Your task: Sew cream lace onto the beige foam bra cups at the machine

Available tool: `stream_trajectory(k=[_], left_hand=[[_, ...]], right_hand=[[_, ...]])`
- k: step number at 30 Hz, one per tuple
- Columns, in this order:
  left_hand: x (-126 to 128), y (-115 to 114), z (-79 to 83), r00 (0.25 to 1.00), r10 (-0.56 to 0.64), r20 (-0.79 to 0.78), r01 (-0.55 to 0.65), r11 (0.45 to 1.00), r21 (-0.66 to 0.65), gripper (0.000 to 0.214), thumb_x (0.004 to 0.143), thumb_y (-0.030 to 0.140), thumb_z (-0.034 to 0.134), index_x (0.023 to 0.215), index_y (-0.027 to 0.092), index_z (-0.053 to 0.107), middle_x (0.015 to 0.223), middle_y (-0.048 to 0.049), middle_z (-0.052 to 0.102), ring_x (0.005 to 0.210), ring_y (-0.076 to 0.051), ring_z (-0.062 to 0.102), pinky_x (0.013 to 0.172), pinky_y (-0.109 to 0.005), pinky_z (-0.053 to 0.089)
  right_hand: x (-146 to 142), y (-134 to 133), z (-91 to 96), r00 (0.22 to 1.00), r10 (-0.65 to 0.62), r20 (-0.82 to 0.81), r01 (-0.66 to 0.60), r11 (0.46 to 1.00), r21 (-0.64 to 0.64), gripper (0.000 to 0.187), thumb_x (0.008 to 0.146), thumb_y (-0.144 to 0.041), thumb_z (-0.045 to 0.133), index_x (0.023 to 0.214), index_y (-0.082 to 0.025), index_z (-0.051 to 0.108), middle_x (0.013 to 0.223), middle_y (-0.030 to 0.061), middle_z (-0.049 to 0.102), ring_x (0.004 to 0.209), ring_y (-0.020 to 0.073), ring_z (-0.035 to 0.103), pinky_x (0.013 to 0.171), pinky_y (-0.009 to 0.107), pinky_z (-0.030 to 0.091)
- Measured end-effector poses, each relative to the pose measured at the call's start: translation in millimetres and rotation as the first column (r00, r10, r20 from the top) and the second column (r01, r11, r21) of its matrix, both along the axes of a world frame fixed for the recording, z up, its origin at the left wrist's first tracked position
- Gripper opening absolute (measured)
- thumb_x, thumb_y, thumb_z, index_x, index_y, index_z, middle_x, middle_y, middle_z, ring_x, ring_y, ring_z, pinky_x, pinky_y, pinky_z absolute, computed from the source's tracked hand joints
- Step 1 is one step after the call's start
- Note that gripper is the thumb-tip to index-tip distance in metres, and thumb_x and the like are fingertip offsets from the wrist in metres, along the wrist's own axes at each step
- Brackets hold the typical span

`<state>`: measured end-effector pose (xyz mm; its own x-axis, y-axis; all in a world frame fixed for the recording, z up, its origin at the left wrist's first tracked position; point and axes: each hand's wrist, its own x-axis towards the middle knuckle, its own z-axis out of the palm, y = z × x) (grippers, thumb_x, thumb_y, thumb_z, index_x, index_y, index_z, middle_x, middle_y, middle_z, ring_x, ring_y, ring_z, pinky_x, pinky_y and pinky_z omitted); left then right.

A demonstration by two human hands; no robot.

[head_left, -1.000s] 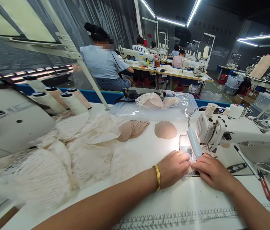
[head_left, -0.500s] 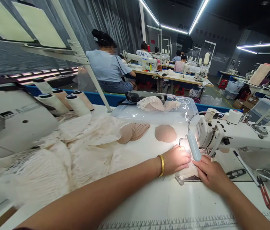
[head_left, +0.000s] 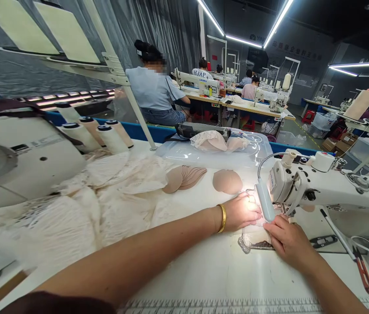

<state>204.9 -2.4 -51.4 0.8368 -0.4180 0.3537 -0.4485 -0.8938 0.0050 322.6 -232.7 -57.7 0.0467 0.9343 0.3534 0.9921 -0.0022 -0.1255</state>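
My left hand, with a gold bangle at the wrist, lies flat on a pale fabric piece under the lamp of the white sewing machine. My right hand presses the same piece from the right, fingers laid flat beside the needle area. The fabric's near edge shows dark trim. Beyond my hands a single beige bra cup and a fanned stack of beige cups rest on the white table.
A heap of cream lace pieces covers the left of the table, behind it thread cones. A clear bin holds lace cups. Red-handled snips lie at the right. Other people sew at machines in the background.
Both hands have slid the fabric piece away from me, further under the machine's head. The camera has tilted slightly.
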Motion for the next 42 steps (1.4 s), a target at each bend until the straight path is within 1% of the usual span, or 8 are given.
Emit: stream_trajectory(k=[19,24,26,28,30,32,38,42], left_hand=[[5.8,-0.3,9.6,0.972,0.223,-0.071,-0.227,0.972,-0.052,0.018,0.087,0.009,0.058,0.101,0.017,0.067,0.097,-0.0112,0.071,0.092,-0.026,0.063,0.082,-0.039,0.044],[-54.0,-30.5,23.0,0.984,0.151,-0.096,-0.175,0.926,-0.335,0.023,0.093,0.013,0.055,0.113,0.018,0.063,0.107,-0.0084,0.072,0.101,-0.022,0.066,0.094,-0.038,0.049],[-86.8,-58.7,22.8,0.975,0.037,-0.218,-0.183,0.691,-0.699,0.027,0.092,0.032,0.066,0.116,0.020,0.064,0.117,-0.0097,0.070,0.110,-0.025,0.064,0.100,-0.041,0.049],[-110.0,-86.7,18.2,0.862,-0.204,-0.464,-0.419,0.230,-0.878,0.035,0.091,0.048,0.068,0.107,0.018,0.067,0.102,-0.0087,0.073,0.093,-0.023,0.070,0.084,-0.036,0.056],[-118.0,-104.7,12.1,0.825,-0.321,-0.465,-0.550,-0.270,-0.790,0.046,0.087,0.057,0.071,0.108,0.016,0.066,0.101,-0.0098,0.073,0.094,-0.022,0.071,0.088,-0.036,0.056],[-114.2,-109.1,8.0,0.902,-0.208,-0.378,-0.425,-0.577,-0.698,0.049,0.079,0.053,0.080,0.106,0.015,0.068,0.101,-0.0097,0.073,0.099,-0.022,0.070,0.095,-0.036,0.054],[-105.6,-101.9,13.2,0.942,-0.108,-0.318,-0.317,-0.600,-0.735,0.044,0.067,0.041,0.092,0.097,0.016,0.073,0.089,-0.0055,0.073,0.084,-0.021,0.069,0.081,-0.032,0.054],[-116.9,-111.6,24.4,0.915,-0.330,-0.232,-0.383,-0.529,-0.758,0.052,0.064,0.040,0.094,0.106,0.016,0.075,0.095,-0.0086,0.074,0.094,-0.025,0.069,0.083,-0.032,0.053]], right_hand=[[-4.7,2.4,-0.8,0.974,-0.039,-0.225,0.062,0.993,0.098,0.021,0.101,-0.020,0.041,0.107,-0.025,0.061,0.087,0.0053,0.065,0.079,0.0222,0.062,0.067,0.033,0.048],[-34.7,10.8,6.8,0.572,-0.095,-0.815,0.167,0.986,0.002,0.021,0.100,-0.044,0.053,0.108,-0.026,0.050,0.087,0.0018,0.066,0.076,0.0196,0.063,0.066,0.031,0.052],[-51.8,14.9,7.0,0.356,-0.044,-0.933,0.175,0.984,0.021,0.029,0.096,-0.047,0.059,0.113,-0.026,0.046,0.079,-0.0026,0.061,0.069,0.0170,0.059,0.062,0.028,0.050],[-70.2,15.1,3.8,0.251,0.004,-0.968,0.219,0.974,0.061,0.035,0.094,-0.046,0.063,0.118,-0.028,0.046,0.075,-0.0049,0.058,0.065,0.0157,0.056,0.060,0.027,0.049],[-88.5,9.8,-2.3,0.244,0.034,-0.969,0.267,0.958,0.101,0.037,0.094,-0.046,0.064,0.122,-0.029,0.048,0.077,-0.0041,0.056,0.067,0.0162,0.057,0.062,0.027,0.050],[-104.2,0.8,-8.4,0.306,0.031,-0.951,0.276,0.954,0.120,0.035,0.095,-0.048,0.063,0.123,-0.029,0.054,0.079,-0.0022,0.056,0.069,0.0175,0.058,0.063,0.028,0.052],[-106.4,-10.0,-0.2,0.550,-0.062,-0.833,0.194,0.980,0.055,0.041,0.100,-0.055,0.052,0.134,-0.033,0.062,0.125,0.0090,0.065,0.117,0.0289,0.061,0.102,0.045,0.051],[-84.6,-5.6,9.3,0.162,-0.103,-0.981,0.112,0.990,-0.086,0.062,0.098,-0.071,0.041,0.141,-0.029,0.057,0.134,0.0114,0.065,0.127,0.0313,0.058,0.108,0.052,0.046]])
